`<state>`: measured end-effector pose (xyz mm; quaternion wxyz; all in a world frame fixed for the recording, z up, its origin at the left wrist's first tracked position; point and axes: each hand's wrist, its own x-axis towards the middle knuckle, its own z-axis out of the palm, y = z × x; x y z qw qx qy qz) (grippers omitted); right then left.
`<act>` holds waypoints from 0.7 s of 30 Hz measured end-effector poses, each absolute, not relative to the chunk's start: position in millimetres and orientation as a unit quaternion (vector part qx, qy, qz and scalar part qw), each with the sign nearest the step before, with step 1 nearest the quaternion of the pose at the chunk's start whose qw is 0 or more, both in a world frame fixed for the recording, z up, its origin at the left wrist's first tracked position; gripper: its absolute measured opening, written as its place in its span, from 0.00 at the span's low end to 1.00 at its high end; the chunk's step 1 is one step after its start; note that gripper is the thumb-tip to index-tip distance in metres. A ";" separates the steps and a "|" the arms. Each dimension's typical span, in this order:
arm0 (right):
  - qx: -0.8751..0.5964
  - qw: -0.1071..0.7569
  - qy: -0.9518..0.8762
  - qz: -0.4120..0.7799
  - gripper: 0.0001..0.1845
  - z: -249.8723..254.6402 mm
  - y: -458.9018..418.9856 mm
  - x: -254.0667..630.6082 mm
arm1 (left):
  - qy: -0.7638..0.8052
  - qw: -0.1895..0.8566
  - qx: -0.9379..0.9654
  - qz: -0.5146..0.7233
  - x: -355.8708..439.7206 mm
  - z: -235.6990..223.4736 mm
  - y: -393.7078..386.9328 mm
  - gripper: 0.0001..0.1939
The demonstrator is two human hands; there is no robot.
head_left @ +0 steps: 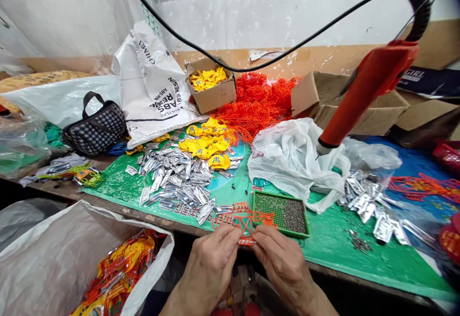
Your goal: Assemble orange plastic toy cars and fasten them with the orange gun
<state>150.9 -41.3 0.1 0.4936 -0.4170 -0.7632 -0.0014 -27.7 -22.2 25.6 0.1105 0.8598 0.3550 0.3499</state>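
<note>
Between my two hands, at the table's front edge, is an orange plastic openwork frame (244,221). My left hand (212,253) pinches its lower left side, and my right hand (282,253) grips the lower right side. Just behind the right hand sits a green tray (266,204) with many small dark metal pieces (294,214) gathered at its right end. Shiny silver metal plates (179,177) lie heaped beyond my left hand. Yellow plastic parts (204,146) with blue marks rest against the back of that heap.
An orange electric screwdriver (362,100) hangs at right on a black cable. Tangled orange frames (257,98) are piled at the back, beside a cardboard box (215,94) of yellow parts. A white plastic bag (294,155) lies mid-table. An open sack (64,239) stands lower left.
</note>
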 end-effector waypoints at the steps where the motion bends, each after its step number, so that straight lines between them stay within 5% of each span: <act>1: -0.412 0.481 -0.774 0.029 0.09 4.5 -42.5 151.0 | 0.358 0.136 0.864 0.327 -28.8 31.4 -23.6 0.17; 8: -0.406 0.353 -0.792 0.289 0.15 40.9 -55.2 163.5 | 0.317 0.481 0.802 0.157 -34.2 67.7 -19.3 0.10; 14: -0.476 0.325 -0.719 0.388 0.11 31.2 -48.6 170.3 | 0.385 0.728 0.560 0.092 -17.1 48.6 -18.2 0.11; 18: -0.504 0.442 -0.674 0.312 0.10 34.0 -41.5 192.2 | 0.384 0.801 0.432 0.157 -14.5 31.8 -15.0 0.14; 21: -0.590 0.587 -0.546 0.093 0.18 51.3 -23.1 242.6 | 0.426 0.789 0.394 0.204 -21.3 26.7 -9.8 0.14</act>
